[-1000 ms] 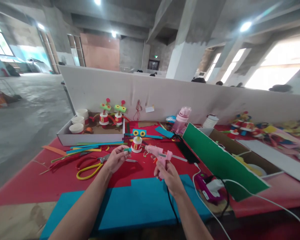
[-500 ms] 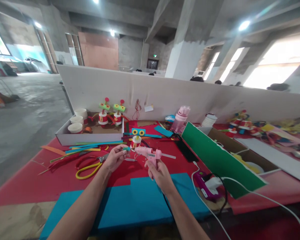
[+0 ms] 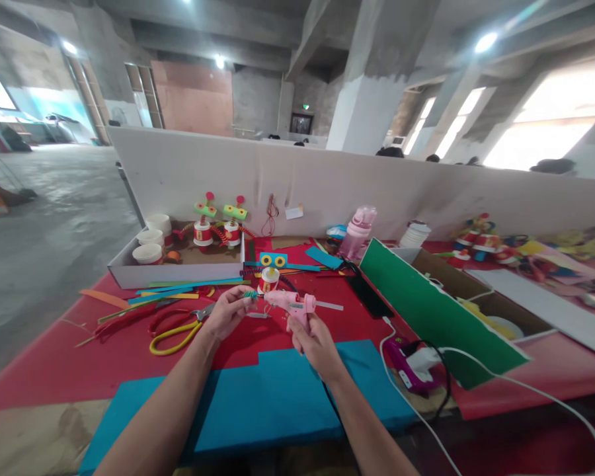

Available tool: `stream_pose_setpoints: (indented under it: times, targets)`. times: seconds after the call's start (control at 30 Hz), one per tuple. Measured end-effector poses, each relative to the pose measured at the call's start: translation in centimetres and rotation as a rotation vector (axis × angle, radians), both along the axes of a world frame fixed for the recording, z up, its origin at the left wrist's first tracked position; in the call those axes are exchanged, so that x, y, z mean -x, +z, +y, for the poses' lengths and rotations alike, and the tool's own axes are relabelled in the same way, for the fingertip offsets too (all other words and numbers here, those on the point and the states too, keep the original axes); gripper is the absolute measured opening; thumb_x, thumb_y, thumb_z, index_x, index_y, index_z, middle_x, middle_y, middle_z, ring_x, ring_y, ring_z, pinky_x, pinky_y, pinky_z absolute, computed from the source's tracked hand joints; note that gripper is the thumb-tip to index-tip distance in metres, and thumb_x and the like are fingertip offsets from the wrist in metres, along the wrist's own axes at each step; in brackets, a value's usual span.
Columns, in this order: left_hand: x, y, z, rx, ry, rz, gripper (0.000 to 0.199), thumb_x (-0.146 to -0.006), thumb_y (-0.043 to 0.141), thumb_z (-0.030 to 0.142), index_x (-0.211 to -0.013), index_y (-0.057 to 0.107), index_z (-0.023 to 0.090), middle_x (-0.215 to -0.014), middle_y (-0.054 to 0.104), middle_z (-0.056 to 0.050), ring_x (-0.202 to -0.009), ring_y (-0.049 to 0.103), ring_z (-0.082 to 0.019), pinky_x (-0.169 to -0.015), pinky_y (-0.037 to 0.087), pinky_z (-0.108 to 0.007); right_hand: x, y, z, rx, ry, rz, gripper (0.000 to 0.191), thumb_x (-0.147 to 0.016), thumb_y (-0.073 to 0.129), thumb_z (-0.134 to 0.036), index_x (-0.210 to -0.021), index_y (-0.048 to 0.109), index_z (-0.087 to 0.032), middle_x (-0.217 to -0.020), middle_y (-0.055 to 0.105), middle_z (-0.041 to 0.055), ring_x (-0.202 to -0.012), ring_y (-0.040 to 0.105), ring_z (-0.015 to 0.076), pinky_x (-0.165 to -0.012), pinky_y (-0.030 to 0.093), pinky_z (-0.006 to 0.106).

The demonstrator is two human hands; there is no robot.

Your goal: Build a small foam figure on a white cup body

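Note:
My right hand (image 3: 311,338) is wrapped round the handle of a pink hot glue gun (image 3: 292,302), with a pale glue stick (image 3: 330,306) jutting from its back. Between the fingertips of my left hand (image 3: 231,311) is a small coiled green paper strip (image 3: 250,295). The glue gun's nozzle points left, at or very close to the coil; whether they touch I cannot tell. Just behind stands a paper-cup figure (image 3: 268,280) with a blue head piece (image 3: 274,260) and two yellow ring eyes.
Yellow-handled scissors (image 3: 176,337) and red-handled pliers lie left, near paper strips (image 3: 178,289). A white box (image 3: 178,275) at the back holds cups and two finished-looking figures. To the right are a phone (image 3: 369,296), a green-sided box (image 3: 436,311), a purple power strip (image 3: 411,370) and cables.
The glue gun has shifted slightly left toward the coil. My left hand keeps its pinch, and the view has moved a little.

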State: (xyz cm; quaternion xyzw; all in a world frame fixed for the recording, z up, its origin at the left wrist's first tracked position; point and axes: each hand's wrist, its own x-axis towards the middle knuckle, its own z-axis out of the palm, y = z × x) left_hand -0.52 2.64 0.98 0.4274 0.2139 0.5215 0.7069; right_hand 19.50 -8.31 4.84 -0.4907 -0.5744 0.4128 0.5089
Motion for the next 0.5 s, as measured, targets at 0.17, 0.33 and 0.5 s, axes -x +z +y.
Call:
stream_pose_setpoints:
  times: [0.17,0.33,0.5]
  targets:
    - [0.01,0.00,0.05,0.003,-0.004,0.008,0.030,-0.064,0.083,0.023,-0.089,0.068,0.015,-0.070,0.066,-0.001,-0.060,0.059,-0.009,-0.057,0.046,-0.019,0.05,-0.02,0.03,0.010,-0.011,0.010,0.038,-0.086,0.053,-0.057,-0.080,0.051,-0.020,-0.047,0.045,-0.0069,-0.039,0.040,0.0096,-0.040,0.031,0.021]
    - [0.04,-0.07,0.08,0.007,-0.014,0.005,0.029,-0.065,0.082,0.021,-0.089,0.068,0.015,-0.069,0.066,-0.001,-0.060,0.060,-0.009,-0.058,0.047,-0.019,0.04,-0.13,0.05,0.010,0.001,0.016,0.036,-0.087,0.053,-0.055,-0.080,0.051,-0.019,-0.047,0.046,-0.0065,-0.040,0.041,0.0092,-0.040,0.031,0.021]
    - [0.06,-0.12,0.08,0.001,-0.022,0.003,0.027,-0.066,0.082,0.020,-0.089,0.069,0.015,-0.070,0.066,-0.001,-0.060,0.058,-0.009,-0.058,0.046,-0.019,0.01,-0.40,0.20,0.017,-0.003,0.033,0.036,-0.087,0.053,-0.055,-0.080,0.051,-0.020,-0.047,0.043,-0.0075,-0.039,0.038,0.0089,-0.040,0.030,0.021]
